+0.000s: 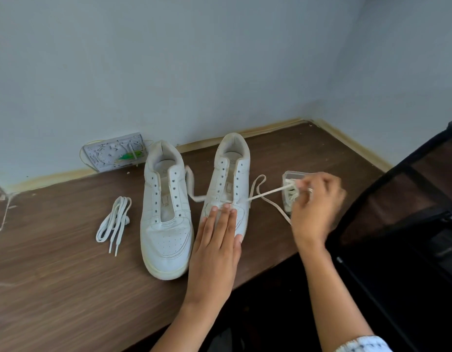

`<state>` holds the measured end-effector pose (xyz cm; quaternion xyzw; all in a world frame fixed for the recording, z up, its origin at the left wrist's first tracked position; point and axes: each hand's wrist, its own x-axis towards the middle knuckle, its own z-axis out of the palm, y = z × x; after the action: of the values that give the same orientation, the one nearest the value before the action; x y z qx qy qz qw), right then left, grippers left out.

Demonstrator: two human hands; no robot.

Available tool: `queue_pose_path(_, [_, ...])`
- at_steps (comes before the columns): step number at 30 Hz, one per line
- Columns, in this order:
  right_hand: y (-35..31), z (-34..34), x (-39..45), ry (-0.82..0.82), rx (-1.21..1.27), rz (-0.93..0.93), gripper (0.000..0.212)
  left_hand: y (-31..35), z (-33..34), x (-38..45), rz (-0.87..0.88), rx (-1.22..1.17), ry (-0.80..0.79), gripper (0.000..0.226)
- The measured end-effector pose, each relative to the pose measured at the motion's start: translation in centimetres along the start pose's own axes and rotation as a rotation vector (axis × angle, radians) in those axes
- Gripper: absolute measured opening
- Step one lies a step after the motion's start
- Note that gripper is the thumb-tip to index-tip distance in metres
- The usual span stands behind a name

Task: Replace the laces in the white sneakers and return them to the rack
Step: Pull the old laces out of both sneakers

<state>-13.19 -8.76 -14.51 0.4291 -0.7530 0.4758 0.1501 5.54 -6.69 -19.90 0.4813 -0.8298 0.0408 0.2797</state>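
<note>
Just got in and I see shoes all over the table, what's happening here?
A person is relacing white sneakers on a wooden table. The left hand presses flat on the right sneaker, while the right hand pulls a lace through its lowest eyelets. The left sneaker has no lace; a bundled lace lies beside it.

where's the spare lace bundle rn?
In the head view the loose lace bundle lies on the wooden table, left of the unlaced sneaker and apart from it, untouched by either hand.
</note>
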Motion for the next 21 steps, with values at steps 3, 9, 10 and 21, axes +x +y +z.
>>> queue_pose_path(3, [0.7, -0.6, 0.5, 0.103, 0.011, 0.080, 0.007, 0.0, 0.0, 0.0, -0.011, 0.003, -0.006, 0.051])
queue_pose_path(9, [-1.6, 1.1, -1.6, -0.369, 0.067, -0.224, 0.011, 0.0, -0.1, 0.1, -0.020, -0.035, 0.023, 0.050])
queue_pose_path(10, [-1.9, 1.5, -2.3, -0.467, 0.053, -0.285, 0.014, 0.0, -0.1, 0.1, -0.020, -0.039, 0.026, 0.049])
queue_pose_path(21, [-1.8, 1.3, -1.9, -0.296, 0.128, -0.122, 0.016, 0.0, 0.3, 0.1, -0.020, -0.054, 0.066, 0.049])
